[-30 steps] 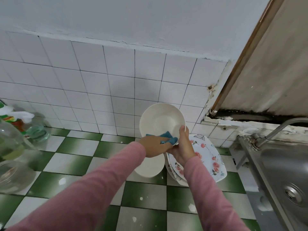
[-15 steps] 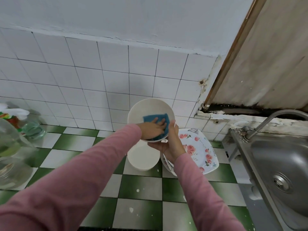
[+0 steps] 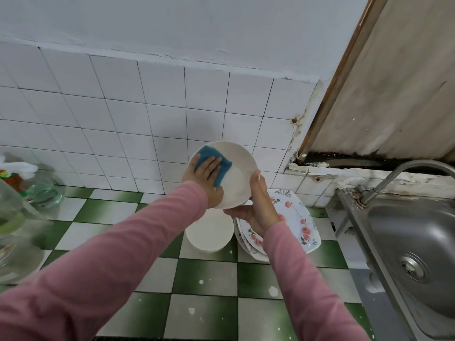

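Note:
I hold a white bowl (image 3: 240, 173) tilted up in front of the tiled wall, its inside facing me. My right hand (image 3: 258, 207) grips its lower right rim, thumb on the edge and fingers behind. My left hand (image 3: 205, 178) presses a blue sponge (image 3: 216, 166) flat against the bowl's upper left inside with straight fingers. Below them, on the green and white checkered counter (image 3: 204, 279), a second white bowl (image 3: 209, 233) stands next to a stack of flowered plates (image 3: 299, 217).
A steel sink (image 3: 413, 242) with a curved tap (image 3: 398, 173) fills the right side. Clear plastic bottles (image 3: 14, 217) stand at the left edge. A wooden frame (image 3: 337, 75) runs up at the upper right.
My left hand has slid the sponge from the bowl's lower edge up across its inside to the upper left. The bowl stays in my right hand.

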The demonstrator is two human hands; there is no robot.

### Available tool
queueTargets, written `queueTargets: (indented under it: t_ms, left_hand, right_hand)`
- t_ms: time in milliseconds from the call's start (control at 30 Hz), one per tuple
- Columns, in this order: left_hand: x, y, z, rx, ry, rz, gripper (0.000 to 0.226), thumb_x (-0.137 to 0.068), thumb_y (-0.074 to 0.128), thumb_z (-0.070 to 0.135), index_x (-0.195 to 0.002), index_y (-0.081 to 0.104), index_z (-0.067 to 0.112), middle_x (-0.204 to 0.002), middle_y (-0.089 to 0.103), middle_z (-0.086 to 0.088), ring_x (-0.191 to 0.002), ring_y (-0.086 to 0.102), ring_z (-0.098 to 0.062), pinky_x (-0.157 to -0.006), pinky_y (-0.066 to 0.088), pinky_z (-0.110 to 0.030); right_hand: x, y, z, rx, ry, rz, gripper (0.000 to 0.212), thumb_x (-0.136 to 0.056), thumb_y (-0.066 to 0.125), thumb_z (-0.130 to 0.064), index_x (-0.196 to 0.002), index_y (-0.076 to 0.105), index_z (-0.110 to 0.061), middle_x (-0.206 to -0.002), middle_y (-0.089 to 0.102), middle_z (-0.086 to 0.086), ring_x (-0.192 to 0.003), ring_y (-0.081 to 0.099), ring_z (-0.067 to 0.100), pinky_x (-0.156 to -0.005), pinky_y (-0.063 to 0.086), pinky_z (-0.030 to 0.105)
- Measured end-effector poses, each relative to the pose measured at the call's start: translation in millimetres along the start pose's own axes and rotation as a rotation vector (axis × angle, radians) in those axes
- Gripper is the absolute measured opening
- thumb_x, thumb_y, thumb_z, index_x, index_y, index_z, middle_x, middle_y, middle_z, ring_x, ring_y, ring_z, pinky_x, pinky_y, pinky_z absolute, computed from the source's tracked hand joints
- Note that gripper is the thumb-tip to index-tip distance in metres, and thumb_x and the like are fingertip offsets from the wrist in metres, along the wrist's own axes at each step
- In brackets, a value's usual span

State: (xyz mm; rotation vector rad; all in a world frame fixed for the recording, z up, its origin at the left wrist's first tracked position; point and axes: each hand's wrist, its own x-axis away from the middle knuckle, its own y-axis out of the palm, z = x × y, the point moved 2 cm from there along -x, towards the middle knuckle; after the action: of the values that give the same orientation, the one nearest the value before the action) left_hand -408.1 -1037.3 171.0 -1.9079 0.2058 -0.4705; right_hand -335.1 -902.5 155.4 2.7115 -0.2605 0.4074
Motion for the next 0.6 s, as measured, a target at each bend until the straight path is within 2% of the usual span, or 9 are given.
queueTargets:
  t_ms: [100, 233, 333, 400, 467, 500, 533, 567, 600]
  left_hand:
    - [-4, 4, 2, -0.021, 0.019, 0.208, 0.070, -0.097, 0.010, 0.049, -0.155, -0.015, 0.018, -0.162, -0.021, 0.000, -0.149, -0.021, -0.017, -0.117, -0.018, -0.050]
    - [-7, -5, 11, 0.211, 0.171, 0.198, 0.075, -0.101, 0.023, 0.042, -0.150, -0.027, 0.015, -0.158, -0.032, -0.004, -0.145, -0.030, -0.023, -0.116, -0.018, -0.053]
    - [-4, -12, 16, 0.419, 0.354, 0.144, 0.071, -0.103, 0.030, 0.034, -0.153, -0.018, 0.018, -0.160, -0.027, -0.003, -0.147, -0.026, -0.021, -0.118, -0.010, -0.057]
    - [-2, -20, 16, 0.507, 0.433, 0.111, 0.061, -0.105, 0.033, 0.026, -0.157, 0.002, 0.018, -0.164, -0.011, -0.003, -0.151, -0.009, -0.021, -0.120, 0.003, -0.057]
    - [-3, -24, 17, 0.461, 0.450, 0.014, 0.051, -0.104, 0.036, 0.030, -0.153, 0.030, 0.016, -0.160, 0.024, -0.013, -0.144, 0.030, -0.030, -0.114, 0.027, -0.050]
    - [-2, -25, 15, 0.416, 0.428, -0.024, 0.050, -0.099, 0.038, 0.043, -0.143, 0.046, 0.021, -0.147, 0.046, -0.016, -0.126, 0.049, -0.032, -0.107, 0.036, -0.047]
    - [0, -27, 13, 0.357, 0.443, -0.050, 0.050, -0.092, 0.038, 0.054, -0.126, 0.060, 0.024, -0.126, 0.061, -0.012, -0.107, 0.057, -0.028, -0.100, 0.040, -0.045]
    - [-1, -26, 12, 0.306, 0.486, -0.050, 0.046, -0.086, 0.041, 0.059, -0.105, 0.066, 0.025, -0.106, 0.066, -0.007, -0.093, 0.058, -0.022, -0.095, 0.041, -0.042]
    - [-2, -26, 10, 0.283, 0.463, -0.071, 0.041, -0.085, 0.042, 0.059, -0.088, 0.063, 0.024, -0.093, 0.064, -0.003, -0.085, 0.056, -0.019, -0.091, 0.039, -0.040]
  right_hand:
    - [0, 4, -1, 0.008, -0.014, -0.049, 0.056, -0.095, 0.039, -0.065, -0.141, 0.041, -0.033, -0.124, 0.064, 0.006, -0.100, 0.071, 0.038, -0.077, 0.060, 0.055]
    - [-3, 8, -6, 0.061, 0.012, -0.087, 0.064, -0.087, 0.040, -0.071, -0.141, 0.041, -0.037, -0.120, 0.066, 0.002, -0.098, 0.072, 0.038, -0.080, 0.060, 0.056]
    - [-7, 4, -9, 0.126, 0.027, -0.097, 0.061, -0.089, 0.037, -0.073, -0.138, 0.044, -0.038, -0.125, 0.063, 0.002, -0.096, 0.073, 0.033, -0.079, 0.061, 0.053]
    - [-11, 0, -9, 0.115, 0.070, -0.086, 0.062, -0.091, 0.034, -0.074, -0.137, 0.048, -0.035, -0.128, 0.063, 0.005, -0.097, 0.073, 0.032, -0.076, 0.061, 0.050]
    - [-15, -4, -6, 0.096, 0.116, -0.071, 0.068, -0.091, 0.034, -0.075, -0.137, 0.050, -0.029, -0.128, 0.063, 0.010, -0.098, 0.073, 0.033, -0.077, 0.061, 0.050]
    - [-18, -6, -5, 0.092, 0.126, -0.057, 0.070, -0.091, 0.033, -0.076, -0.138, 0.051, -0.027, -0.127, 0.064, 0.013, -0.097, 0.073, 0.034, -0.078, 0.061, 0.051]
    - [-20, -8, -5, 0.085, 0.129, -0.044, 0.071, -0.090, 0.033, -0.076, -0.138, 0.050, -0.026, -0.126, 0.064, 0.014, -0.096, 0.073, 0.035, -0.080, 0.060, 0.054]
    - [-23, -11, -5, 0.080, 0.126, -0.033, 0.071, -0.090, 0.033, -0.076, -0.138, 0.050, -0.026, -0.125, 0.065, 0.015, -0.096, 0.073, 0.036, -0.081, 0.059, 0.058]
    - [-24, -13, -6, 0.085, 0.117, -0.028, 0.070, -0.090, 0.032, -0.076, -0.138, 0.049, -0.028, -0.123, 0.066, 0.015, -0.096, 0.073, 0.038, -0.082, 0.057, 0.062]
